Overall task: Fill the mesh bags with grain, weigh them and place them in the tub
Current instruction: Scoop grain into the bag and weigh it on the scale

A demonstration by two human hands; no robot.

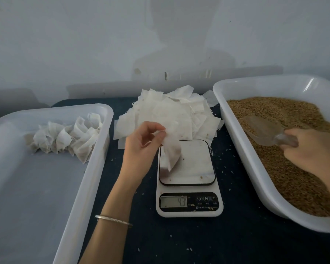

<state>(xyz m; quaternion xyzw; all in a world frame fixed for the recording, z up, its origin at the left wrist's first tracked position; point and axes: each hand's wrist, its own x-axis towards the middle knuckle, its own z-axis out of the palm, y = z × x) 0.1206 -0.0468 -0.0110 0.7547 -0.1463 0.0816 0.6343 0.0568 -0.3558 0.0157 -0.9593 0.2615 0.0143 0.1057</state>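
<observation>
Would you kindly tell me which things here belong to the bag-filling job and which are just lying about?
In use: left hand pinching a mesh bag; right hand gripping the scoop; grain tub; scale; bag pile; left tub of filled bags.

Lying about: spilled grains; bracelet.

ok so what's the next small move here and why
Probably bring the scoop, gripped by the right hand in the grain, across to the mesh bag. The left hand pinches that bag over the scale, and it looks empty.
</observation>
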